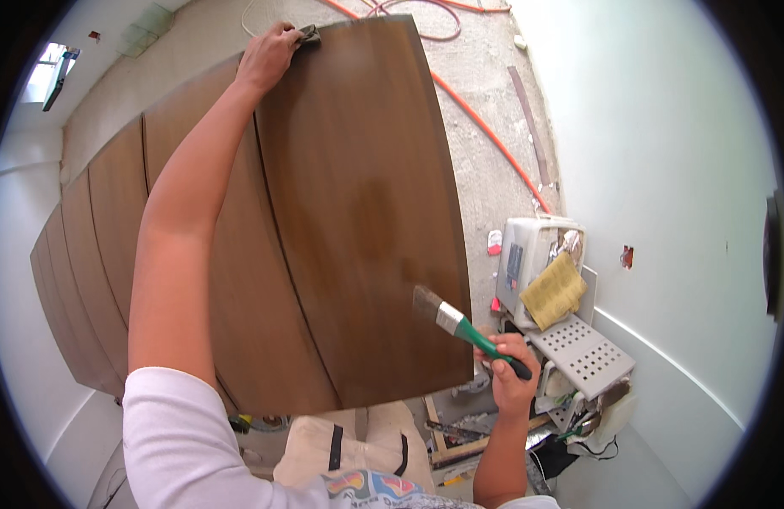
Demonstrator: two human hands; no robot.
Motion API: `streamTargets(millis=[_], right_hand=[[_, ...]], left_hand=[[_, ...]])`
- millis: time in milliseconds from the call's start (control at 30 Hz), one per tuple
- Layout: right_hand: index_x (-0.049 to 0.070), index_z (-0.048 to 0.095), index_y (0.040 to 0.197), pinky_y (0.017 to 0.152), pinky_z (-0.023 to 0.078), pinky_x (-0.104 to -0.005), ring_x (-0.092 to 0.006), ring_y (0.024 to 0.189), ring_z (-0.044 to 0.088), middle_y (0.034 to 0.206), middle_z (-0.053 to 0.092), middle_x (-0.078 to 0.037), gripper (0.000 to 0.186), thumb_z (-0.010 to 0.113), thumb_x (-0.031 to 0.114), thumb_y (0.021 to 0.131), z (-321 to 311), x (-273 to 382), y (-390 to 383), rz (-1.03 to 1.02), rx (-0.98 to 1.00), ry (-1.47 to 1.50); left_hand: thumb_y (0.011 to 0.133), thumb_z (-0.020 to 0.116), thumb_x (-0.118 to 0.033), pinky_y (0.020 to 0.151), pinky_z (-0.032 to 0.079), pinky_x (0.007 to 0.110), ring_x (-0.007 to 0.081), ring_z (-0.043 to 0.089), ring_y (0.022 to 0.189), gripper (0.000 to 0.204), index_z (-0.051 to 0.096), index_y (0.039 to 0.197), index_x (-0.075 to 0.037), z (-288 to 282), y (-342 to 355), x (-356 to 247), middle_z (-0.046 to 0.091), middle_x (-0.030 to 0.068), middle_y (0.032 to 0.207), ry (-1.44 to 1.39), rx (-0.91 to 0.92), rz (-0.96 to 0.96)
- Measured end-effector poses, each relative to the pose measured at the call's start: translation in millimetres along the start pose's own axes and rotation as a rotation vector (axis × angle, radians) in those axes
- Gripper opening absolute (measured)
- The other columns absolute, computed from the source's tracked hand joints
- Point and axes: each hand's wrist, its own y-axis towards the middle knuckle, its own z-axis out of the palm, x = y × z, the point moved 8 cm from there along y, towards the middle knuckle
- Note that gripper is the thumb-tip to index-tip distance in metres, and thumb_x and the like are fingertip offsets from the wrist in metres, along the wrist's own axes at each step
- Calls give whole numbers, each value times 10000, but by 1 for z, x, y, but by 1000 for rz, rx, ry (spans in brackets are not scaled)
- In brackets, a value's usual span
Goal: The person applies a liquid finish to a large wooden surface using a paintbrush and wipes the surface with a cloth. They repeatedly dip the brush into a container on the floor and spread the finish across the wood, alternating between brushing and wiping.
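Observation:
A long brown wooden panel (pixel 366 161), like a door, lies in front of me with dark grooves across it. Its right section looks darker and glossier in patches. My left hand (pixel 269 59) reaches to the far edge, fingers closed on a dark crumpled cloth (pixel 308 36) that touches the wood. In my right hand (pixel 515 373), by the near right corner, is a paintbrush (pixel 464 327) with a green handle and metal band. Its dark bristles point up and left over the panel; whether they touch it I cannot tell.
An orange hose (pixel 493 131) runs across the rough floor beyond the panel. At right stand a white plastic container (pixel 523 250) with a yellow sandpaper-like sheet (pixel 555 291), and a perforated grey step (pixel 585 352) above assorted tools. A pale wall (pixel 655 170) bounds the right side.

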Motion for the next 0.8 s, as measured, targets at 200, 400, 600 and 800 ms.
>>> streamTargets(millis=[200,400,600,800], right_hand=[[-11,677,1167,912,626,-460,-327,1027,719,1211,623,-211,267,758,137,961,-28,12,-39,-27,-28,28],[-18,681,1172,924,621,-447,-319,1033,720,1230,626,-206,258,751,112,961,-51,17,-93,-66,-28,36],[-18,678,1177,917,623,-428,-312,1021,721,1229,627,-199,267,753,115,958,-55,18,-131,-72,24,36],[-11,677,1178,900,633,-426,-314,1012,723,1216,629,-194,272,759,121,955,-53,16,-142,-69,39,34]], left_hand=[[863,739,-64,899,513,444,315,668,1057,293,746,1154,-103,-53,-155,-120,714,101,1145,-121,-50,2],[801,691,-9,906,478,456,313,647,1031,364,760,1146,-100,-111,-348,-294,684,101,1084,-289,158,-4],[800,688,-53,921,432,433,246,608,1034,385,763,1170,-128,-145,-519,-419,657,37,1069,-458,489,16],[804,697,-58,943,428,411,231,611,1060,383,761,1176,-126,-169,-538,-429,664,30,1071,-538,507,-11]])
